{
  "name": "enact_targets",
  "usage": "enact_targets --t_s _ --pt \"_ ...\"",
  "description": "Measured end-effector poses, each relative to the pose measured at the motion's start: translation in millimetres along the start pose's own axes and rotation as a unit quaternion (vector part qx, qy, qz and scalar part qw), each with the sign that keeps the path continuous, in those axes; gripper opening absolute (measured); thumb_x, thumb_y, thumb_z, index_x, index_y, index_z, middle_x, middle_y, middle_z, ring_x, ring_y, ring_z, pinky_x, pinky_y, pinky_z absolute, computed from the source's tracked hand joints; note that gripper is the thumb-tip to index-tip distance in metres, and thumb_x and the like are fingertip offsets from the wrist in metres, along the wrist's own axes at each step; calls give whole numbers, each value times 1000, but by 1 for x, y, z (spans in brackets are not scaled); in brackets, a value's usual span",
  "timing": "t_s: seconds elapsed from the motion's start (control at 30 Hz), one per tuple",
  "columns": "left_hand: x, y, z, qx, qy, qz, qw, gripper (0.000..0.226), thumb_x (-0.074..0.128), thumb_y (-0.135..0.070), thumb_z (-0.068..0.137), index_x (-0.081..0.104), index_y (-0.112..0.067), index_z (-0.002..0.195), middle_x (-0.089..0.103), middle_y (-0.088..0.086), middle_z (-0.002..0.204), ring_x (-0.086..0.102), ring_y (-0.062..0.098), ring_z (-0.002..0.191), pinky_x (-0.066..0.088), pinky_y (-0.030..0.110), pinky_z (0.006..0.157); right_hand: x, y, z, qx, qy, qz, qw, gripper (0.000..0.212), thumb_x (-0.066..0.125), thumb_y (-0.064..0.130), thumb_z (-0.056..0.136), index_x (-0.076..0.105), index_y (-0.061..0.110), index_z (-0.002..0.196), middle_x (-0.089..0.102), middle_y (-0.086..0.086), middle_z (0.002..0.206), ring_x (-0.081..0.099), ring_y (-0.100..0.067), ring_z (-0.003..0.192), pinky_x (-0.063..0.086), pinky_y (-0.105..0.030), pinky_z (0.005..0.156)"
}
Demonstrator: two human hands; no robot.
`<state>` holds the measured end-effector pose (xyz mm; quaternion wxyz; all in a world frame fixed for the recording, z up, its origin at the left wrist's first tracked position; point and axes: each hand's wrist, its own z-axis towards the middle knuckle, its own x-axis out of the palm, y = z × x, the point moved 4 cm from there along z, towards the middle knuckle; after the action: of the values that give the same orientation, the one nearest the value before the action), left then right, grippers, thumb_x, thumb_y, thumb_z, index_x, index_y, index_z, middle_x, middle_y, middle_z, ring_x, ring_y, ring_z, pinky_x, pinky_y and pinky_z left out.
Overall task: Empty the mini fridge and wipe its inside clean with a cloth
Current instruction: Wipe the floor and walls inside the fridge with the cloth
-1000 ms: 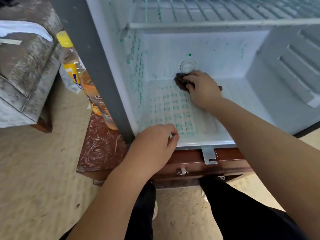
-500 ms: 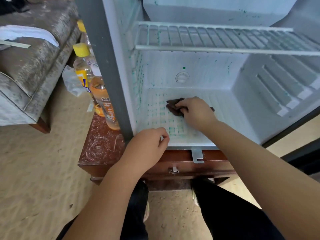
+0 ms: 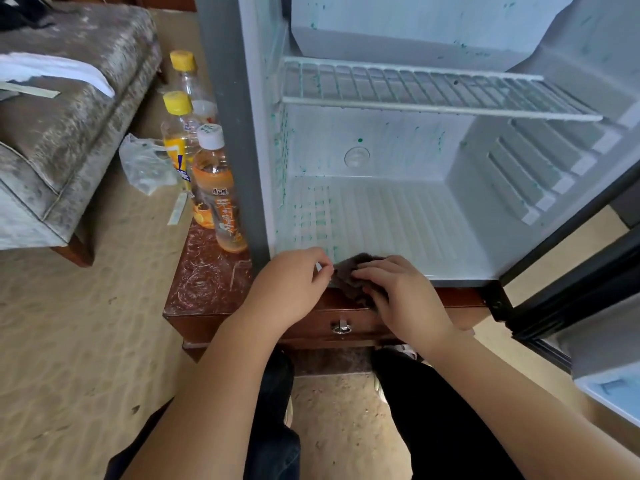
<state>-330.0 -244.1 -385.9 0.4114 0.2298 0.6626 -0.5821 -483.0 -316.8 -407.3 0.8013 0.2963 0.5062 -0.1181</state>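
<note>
The mini fridge stands open with nothing inside but a white wire shelf. Green specks dot its left wall and the left of its ribbed floor. A dark brown cloth lies over the front lip of the fridge floor. My right hand grips the cloth from the right. My left hand rests on the lip just left of the cloth, its fingers curled, fingertips beside the cloth's edge.
Three drink bottles stand left of the fridge on a reddish wooden cabinet with a drawer pull. A grey armchair and a crumpled plastic bag are further left. The fridge door hangs open at right.
My right hand has dragged the cloth from the back of the fridge floor to its front lip. The view has pulled back and upward; my left hand stays at the lip.
</note>
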Motion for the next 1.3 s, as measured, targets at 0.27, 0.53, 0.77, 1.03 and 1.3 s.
enact_targets --t_s 0.27,0.53,0.77,1.03,1.3 --pt "-5 6 -4 -7 -17 -16 1000 20 47 -28 99 65 -24 108 53 -17 80 49 1 68 34 11 57 -31 27 -44 100 -69 114 986 30 66 -6 70 64 14 92 58 7 98 56 -6 93 42 -12 80" --pt "-5 -1 -23 -13 1 -10 1000 21 47 -28 99 65 -23 109 56 -13 88 51 7 76 37 23 65 -23 37 -55 156 -46 52 985 27 66 -6 69 67 14 87 54 8 89 55 -13 86 38 -11 75" --pt "-10 -2 -23 -10 -3 -4 1000 22 47 -26 99 65 -21 111 64 -6 98 47 5 72 33 20 59 -15 38 -51 154 -35 53 986 22 68 0 76 70 14 93 62 3 92 59 -18 89 43 -22 77" --pt "-19 18 -23 -26 -29 4 999 14 49 -27 98 61 -22 104 59 -7 79 50 6 64 37 26 58 -56 12 -16 164 -250 70 952 26 67 -2 80 68 10 103 63 -3 102 51 1 92 28 4 83" --pt "-14 23 -12 -15 20 2 1000 14 50 -30 97 63 -25 102 62 -8 78 50 5 57 43 27 58 8 -49 19 176 139 -44 973 59 35 52 96 22 32 150 4 7 160 -3 -15 147 1 -42 120"
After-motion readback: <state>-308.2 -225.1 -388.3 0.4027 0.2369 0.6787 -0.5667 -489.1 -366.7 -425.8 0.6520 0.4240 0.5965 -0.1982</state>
